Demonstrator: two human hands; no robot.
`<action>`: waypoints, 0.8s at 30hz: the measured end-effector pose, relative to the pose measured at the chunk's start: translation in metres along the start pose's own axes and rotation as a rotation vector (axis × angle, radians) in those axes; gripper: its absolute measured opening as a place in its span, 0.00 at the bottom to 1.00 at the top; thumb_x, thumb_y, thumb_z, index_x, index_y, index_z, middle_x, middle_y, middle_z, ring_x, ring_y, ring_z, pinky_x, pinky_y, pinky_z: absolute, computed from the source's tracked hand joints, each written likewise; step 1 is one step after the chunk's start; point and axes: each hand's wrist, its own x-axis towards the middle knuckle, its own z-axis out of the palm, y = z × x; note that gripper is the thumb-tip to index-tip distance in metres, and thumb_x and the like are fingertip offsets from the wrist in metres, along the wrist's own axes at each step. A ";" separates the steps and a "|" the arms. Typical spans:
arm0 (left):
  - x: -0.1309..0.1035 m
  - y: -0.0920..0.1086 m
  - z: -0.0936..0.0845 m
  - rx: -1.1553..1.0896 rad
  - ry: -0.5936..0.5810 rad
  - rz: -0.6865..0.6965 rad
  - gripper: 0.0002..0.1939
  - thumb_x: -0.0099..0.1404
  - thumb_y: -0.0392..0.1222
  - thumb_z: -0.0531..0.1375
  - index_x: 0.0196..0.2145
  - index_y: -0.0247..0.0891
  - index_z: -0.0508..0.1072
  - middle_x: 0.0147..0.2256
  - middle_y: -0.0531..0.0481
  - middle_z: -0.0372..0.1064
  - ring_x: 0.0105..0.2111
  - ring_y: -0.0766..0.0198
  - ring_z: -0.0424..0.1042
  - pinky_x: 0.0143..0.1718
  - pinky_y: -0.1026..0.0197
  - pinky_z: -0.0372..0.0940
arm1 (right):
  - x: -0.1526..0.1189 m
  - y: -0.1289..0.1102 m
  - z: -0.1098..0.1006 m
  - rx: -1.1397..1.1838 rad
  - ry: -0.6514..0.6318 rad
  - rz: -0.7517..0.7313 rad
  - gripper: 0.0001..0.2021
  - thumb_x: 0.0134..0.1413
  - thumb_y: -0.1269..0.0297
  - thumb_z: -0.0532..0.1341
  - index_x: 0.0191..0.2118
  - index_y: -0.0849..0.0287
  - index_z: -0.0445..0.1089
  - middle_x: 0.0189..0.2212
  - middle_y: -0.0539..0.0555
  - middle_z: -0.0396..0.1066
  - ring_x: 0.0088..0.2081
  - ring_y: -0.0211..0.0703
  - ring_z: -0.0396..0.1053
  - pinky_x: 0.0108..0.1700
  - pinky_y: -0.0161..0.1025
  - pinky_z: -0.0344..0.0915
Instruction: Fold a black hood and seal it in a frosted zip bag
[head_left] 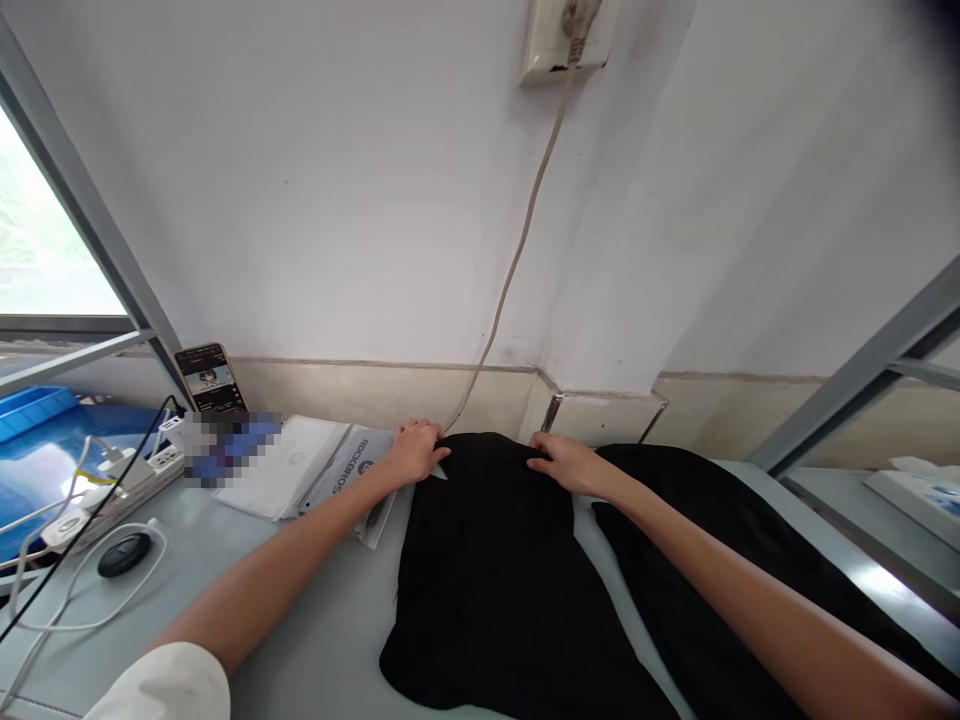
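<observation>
A black cloth piece (495,560) lies spread on the grey table (315,610), its narrow end toward the wall. At the far left corner of that end is my left hand (414,450), fingers closed on the cloth edge. My right hand (562,462) pinches the far right corner. A small pale triangular bit shows beside my left fingertips. Under my right forearm, a second black cloth piece (697,510) stretches along the table to the right.
Left of my left hand lie a ROCKBROS packet (349,470) and a white packet (281,470). Farther left are a propped phone (212,380), a power strip (112,510), white cables and a black round object (124,555). A cord (517,255) hangs from the wall socket (566,45).
</observation>
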 end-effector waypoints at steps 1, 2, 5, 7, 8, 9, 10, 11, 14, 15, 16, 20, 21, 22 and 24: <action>0.004 0.000 -0.002 -0.006 0.001 -0.004 0.06 0.73 0.43 0.65 0.43 0.38 0.77 0.46 0.41 0.77 0.53 0.43 0.73 0.54 0.46 0.63 | 0.002 0.000 -0.002 0.010 0.002 -0.006 0.14 0.71 0.57 0.64 0.53 0.59 0.74 0.49 0.56 0.77 0.45 0.46 0.77 0.48 0.48 0.76; 0.009 0.000 -0.005 -0.012 0.011 -0.005 0.05 0.73 0.42 0.65 0.41 0.38 0.77 0.45 0.42 0.77 0.51 0.44 0.74 0.54 0.47 0.63 | 0.004 0.000 -0.004 0.020 0.016 -0.013 0.12 0.70 0.57 0.64 0.51 0.59 0.75 0.48 0.56 0.78 0.44 0.45 0.77 0.47 0.46 0.76; 0.019 0.006 -0.020 -0.032 0.093 0.013 0.04 0.74 0.40 0.64 0.42 0.37 0.76 0.45 0.42 0.77 0.50 0.46 0.74 0.52 0.49 0.62 | 0.007 -0.005 -0.017 0.044 0.120 -0.043 0.05 0.68 0.64 0.60 0.42 0.57 0.73 0.39 0.55 0.78 0.41 0.48 0.76 0.43 0.43 0.71; 0.020 0.013 -0.036 -0.043 0.164 0.048 0.04 0.76 0.40 0.61 0.44 0.37 0.75 0.46 0.43 0.76 0.49 0.48 0.74 0.52 0.50 0.62 | 0.002 -0.012 -0.030 0.060 0.207 -0.075 0.05 0.67 0.64 0.57 0.42 0.55 0.70 0.38 0.56 0.77 0.41 0.52 0.75 0.43 0.44 0.68; 0.018 0.016 -0.046 -0.049 0.194 0.077 0.05 0.77 0.40 0.60 0.45 0.37 0.74 0.46 0.44 0.76 0.48 0.50 0.73 0.52 0.51 0.61 | -0.003 -0.016 -0.038 0.070 0.244 -0.100 0.06 0.67 0.63 0.56 0.43 0.55 0.69 0.39 0.57 0.77 0.42 0.53 0.74 0.44 0.46 0.68; 0.012 0.020 -0.055 -0.054 0.220 0.108 0.05 0.78 0.40 0.58 0.46 0.37 0.74 0.46 0.44 0.76 0.48 0.51 0.73 0.52 0.51 0.61 | -0.010 -0.020 -0.046 0.080 0.274 -0.132 0.07 0.68 0.61 0.55 0.44 0.54 0.69 0.41 0.57 0.77 0.43 0.54 0.73 0.46 0.47 0.68; 0.004 0.024 -0.063 -0.058 0.240 0.144 0.06 0.79 0.41 0.58 0.47 0.38 0.73 0.45 0.45 0.75 0.47 0.53 0.73 0.53 0.52 0.60 | -0.020 -0.024 -0.053 0.090 0.292 -0.171 0.08 0.68 0.59 0.55 0.44 0.53 0.69 0.43 0.57 0.77 0.46 0.55 0.73 0.49 0.48 0.68; -0.007 0.027 -0.070 -0.061 0.249 0.185 0.06 0.80 0.42 0.58 0.47 0.39 0.73 0.45 0.46 0.75 0.47 0.54 0.72 0.53 0.53 0.60 | -0.032 -0.029 -0.059 0.097 0.306 -0.208 0.08 0.68 0.57 0.55 0.44 0.52 0.69 0.45 0.58 0.77 0.48 0.56 0.72 0.52 0.49 0.68; -0.053 0.035 -0.077 0.002 0.315 0.469 0.08 0.81 0.42 0.56 0.47 0.38 0.73 0.43 0.47 0.75 0.44 0.56 0.71 0.50 0.54 0.60 | -0.079 -0.039 -0.061 0.078 0.292 -0.328 0.10 0.70 0.54 0.55 0.47 0.50 0.70 0.48 0.59 0.76 0.52 0.59 0.71 0.54 0.52 0.68; -0.071 0.037 -0.075 0.036 0.310 0.568 0.08 0.82 0.40 0.55 0.45 0.38 0.73 0.42 0.48 0.75 0.42 0.57 0.71 0.48 0.55 0.60 | -0.095 -0.040 -0.056 0.051 0.281 -0.368 0.10 0.71 0.56 0.54 0.46 0.50 0.70 0.48 0.59 0.76 0.51 0.59 0.71 0.54 0.53 0.68; -0.088 0.038 -0.070 0.078 0.288 0.640 0.07 0.81 0.37 0.55 0.45 0.38 0.73 0.42 0.47 0.75 0.42 0.57 0.71 0.48 0.55 0.60 | -0.110 -0.041 -0.049 0.021 0.255 -0.401 0.10 0.72 0.58 0.53 0.45 0.50 0.70 0.48 0.59 0.76 0.50 0.57 0.72 0.53 0.53 0.68; -0.138 0.041 -0.042 0.275 0.134 0.794 0.12 0.76 0.25 0.54 0.44 0.38 0.74 0.36 0.49 0.72 0.38 0.58 0.69 0.47 0.54 0.61 | -0.153 -0.037 -0.008 -0.052 0.173 -0.462 0.12 0.72 0.66 0.51 0.44 0.50 0.73 0.49 0.57 0.77 0.52 0.55 0.74 0.54 0.53 0.70; -0.144 0.042 -0.037 0.294 0.102 0.793 0.13 0.75 0.24 0.54 0.44 0.38 0.74 0.36 0.49 0.71 0.37 0.58 0.69 0.46 0.54 0.62 | -0.158 -0.034 0.001 -0.060 0.170 -0.467 0.13 0.73 0.66 0.51 0.46 0.49 0.74 0.49 0.57 0.77 0.52 0.55 0.75 0.54 0.53 0.71; -0.148 0.042 -0.034 0.300 0.094 0.790 0.13 0.74 0.24 0.54 0.44 0.38 0.74 0.35 0.49 0.71 0.36 0.58 0.69 0.44 0.55 0.62 | -0.162 -0.032 0.009 -0.066 0.173 -0.468 0.14 0.73 0.66 0.51 0.47 0.49 0.74 0.49 0.57 0.78 0.53 0.55 0.75 0.55 0.53 0.72; -0.150 0.043 -0.031 0.288 0.085 0.790 0.10 0.77 0.28 0.55 0.43 0.38 0.74 0.35 0.49 0.71 0.36 0.59 0.69 0.42 0.55 0.62 | -0.165 -0.027 0.018 -0.080 0.184 -0.468 0.14 0.74 0.65 0.51 0.50 0.48 0.75 0.51 0.57 0.79 0.55 0.55 0.76 0.56 0.53 0.72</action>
